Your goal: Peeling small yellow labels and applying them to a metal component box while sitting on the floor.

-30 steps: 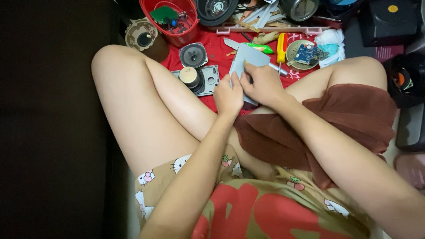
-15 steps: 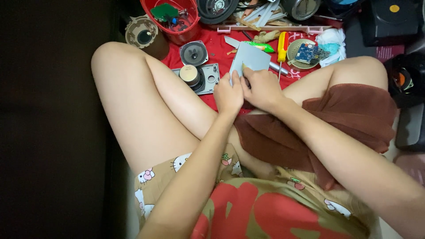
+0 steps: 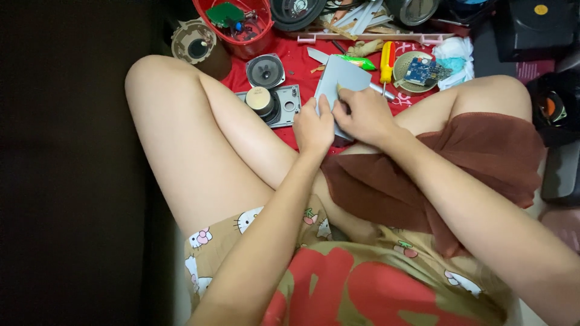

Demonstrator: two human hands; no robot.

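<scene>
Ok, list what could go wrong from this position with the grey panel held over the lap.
1. Both hands, left hand and right hand, grip the grey panel in the air with no support beneath; it may slip or flex.
2. The yellow screwdriver and speaker parts lie close by bare legs, so a knee shift could knock or press onto them.
3. The light is dim, so small parts could be missed.

We hold a flat grey plastic panel (image 3: 341, 81) between both hands over the red cloth (image 3: 299, 60): our left hand (image 3: 314, 127) grips its lower left edge, our right hand (image 3: 362, 115) presses on its face. A yellow-handled screwdriver (image 3: 386, 60) lies just beside it, a small round speaker (image 3: 264, 70) to the left.
</scene>
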